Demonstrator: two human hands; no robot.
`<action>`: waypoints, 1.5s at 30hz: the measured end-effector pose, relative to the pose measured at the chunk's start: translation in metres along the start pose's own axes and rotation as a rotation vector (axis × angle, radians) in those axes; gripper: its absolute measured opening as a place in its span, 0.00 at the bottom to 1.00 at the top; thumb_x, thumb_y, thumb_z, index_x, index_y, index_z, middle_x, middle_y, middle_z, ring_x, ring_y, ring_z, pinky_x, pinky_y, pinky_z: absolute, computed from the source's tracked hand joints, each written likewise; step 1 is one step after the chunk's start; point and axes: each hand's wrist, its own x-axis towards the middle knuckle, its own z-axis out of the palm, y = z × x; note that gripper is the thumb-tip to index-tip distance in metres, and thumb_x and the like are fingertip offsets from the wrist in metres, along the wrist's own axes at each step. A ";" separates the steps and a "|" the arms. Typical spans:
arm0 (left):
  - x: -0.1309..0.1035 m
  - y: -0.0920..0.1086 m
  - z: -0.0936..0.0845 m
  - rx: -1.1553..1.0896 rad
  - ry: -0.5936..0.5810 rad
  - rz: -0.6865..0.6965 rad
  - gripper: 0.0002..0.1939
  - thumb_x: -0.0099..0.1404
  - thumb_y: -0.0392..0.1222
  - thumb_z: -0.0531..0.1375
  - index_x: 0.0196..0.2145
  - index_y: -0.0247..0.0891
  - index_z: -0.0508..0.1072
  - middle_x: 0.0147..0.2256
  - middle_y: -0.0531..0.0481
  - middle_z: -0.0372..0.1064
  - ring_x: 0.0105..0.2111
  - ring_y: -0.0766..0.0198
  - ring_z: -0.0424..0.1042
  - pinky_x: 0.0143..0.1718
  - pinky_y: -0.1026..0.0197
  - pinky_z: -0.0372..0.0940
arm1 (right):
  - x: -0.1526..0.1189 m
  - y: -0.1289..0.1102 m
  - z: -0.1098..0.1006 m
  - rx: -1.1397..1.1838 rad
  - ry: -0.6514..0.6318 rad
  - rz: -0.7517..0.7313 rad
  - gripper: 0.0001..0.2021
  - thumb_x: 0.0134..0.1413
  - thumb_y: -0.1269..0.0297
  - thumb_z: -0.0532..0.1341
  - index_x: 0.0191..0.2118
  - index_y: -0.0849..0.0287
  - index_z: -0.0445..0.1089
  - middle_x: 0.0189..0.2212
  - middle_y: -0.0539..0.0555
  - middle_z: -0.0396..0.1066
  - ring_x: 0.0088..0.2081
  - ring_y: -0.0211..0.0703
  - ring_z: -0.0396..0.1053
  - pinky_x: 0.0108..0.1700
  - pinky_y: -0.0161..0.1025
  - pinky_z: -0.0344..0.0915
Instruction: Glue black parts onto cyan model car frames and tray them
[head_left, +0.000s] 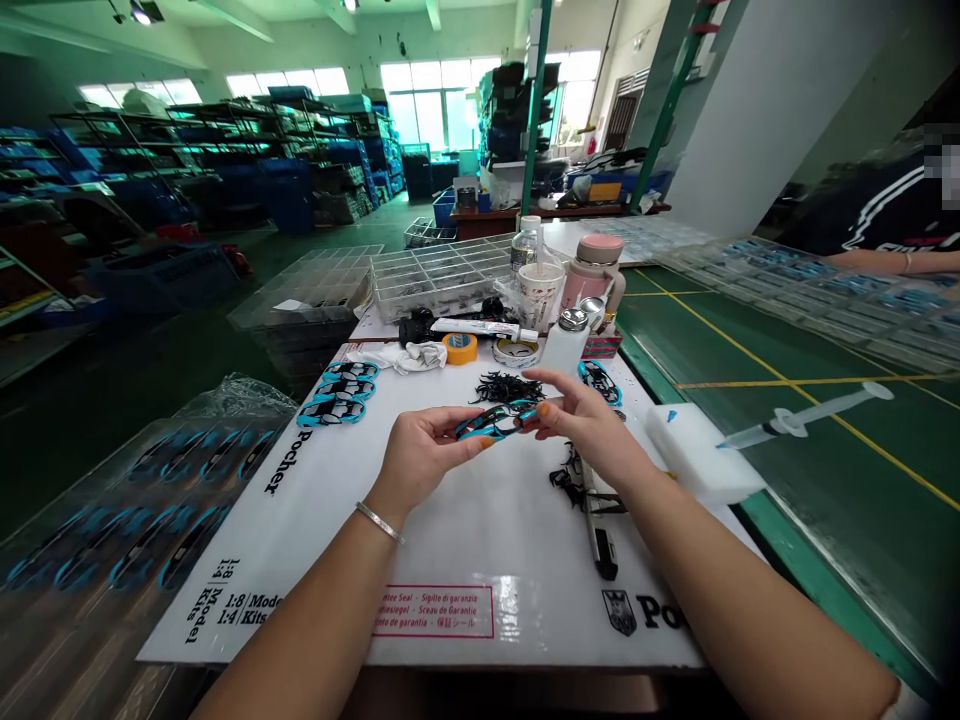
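Observation:
Above the middle of the white board (480, 530), both hands have a small blue-and-black oval frame part (496, 420) between them. My left hand (420, 450) pinches its left end between thumb and fingers. At the other end, my right hand (581, 420) is closed on the part with thumb and forefinger. Just behind the part lies a pile of small black pieces (510, 386). More black pieces (568, 480) lie below my right hand, beside tweezers and a utility knife (601, 540). Similar blue parts (337, 395) rest at the board's left, and another blue part (600, 383) lies behind my right hand.
A syringe (795, 418) sticks in a white foam block (701, 450) on the right. Orange tape (460, 348), a white bottle (566, 342), a paper cup (538, 295) and a pink flask (592, 270) line the back. Trays of blue parts (150, 520) stand left; a person's arm (877, 262) shows far right.

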 end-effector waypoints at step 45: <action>-0.002 0.005 0.002 0.096 0.037 0.014 0.22 0.49 0.46 0.71 0.41 0.34 0.79 0.37 0.43 0.78 0.34 0.57 0.75 0.32 0.62 0.70 | 0.001 0.014 0.017 -0.061 0.021 -0.053 0.24 0.51 0.51 0.66 0.48 0.62 0.69 0.35 0.56 0.74 0.35 0.46 0.74 0.37 0.39 0.69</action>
